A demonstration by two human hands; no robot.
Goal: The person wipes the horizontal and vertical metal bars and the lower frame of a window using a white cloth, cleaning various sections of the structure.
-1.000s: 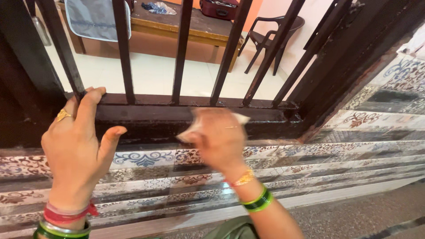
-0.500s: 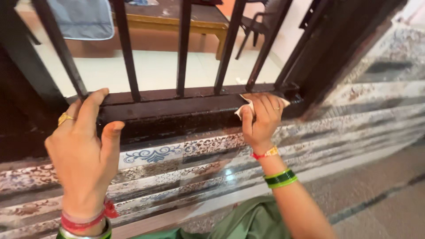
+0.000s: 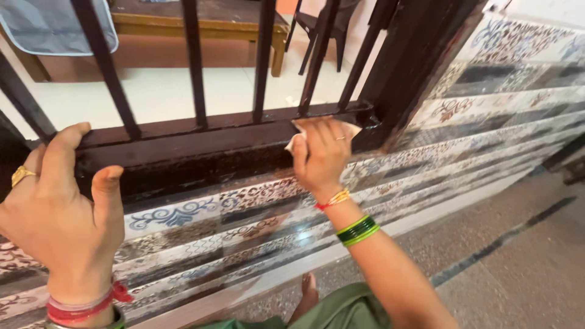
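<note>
1. While the right hand (image 3: 322, 157) presses a small pale cloth (image 3: 341, 127) flat against the dark lower rail (image 3: 231, 137) of the window grille, its grip is closed around the cloth, fingers laid over it and thumb beneath, so most of the cloth is covered and only its corners show near the frame's right corner.
2. The left hand (image 3: 58, 207) hooks over the same rail farther left, fingers curled on top and thumb pressed to the front face; that grip seems meant to steady the body as the other arm leans in.
3. Upright bars (image 3: 195, 61) rise from the rail, and the cloth sits just beside the last bars, where rail meets the thick side post (image 3: 414, 61).
4. Below the rail runs a wall of patterned tiles (image 3: 244, 213), glossy enough to reflect light.
5. Beyond the bars lies a pale floor with a wooden bench (image 3: 201, 24) and a dark plastic chair (image 3: 320, 24), both cut off at the top edge.
6. A bare foot (image 3: 308, 295) shows under green fabric at the bottom; whether the cloth is damp or dry is hard to tell.
</note>
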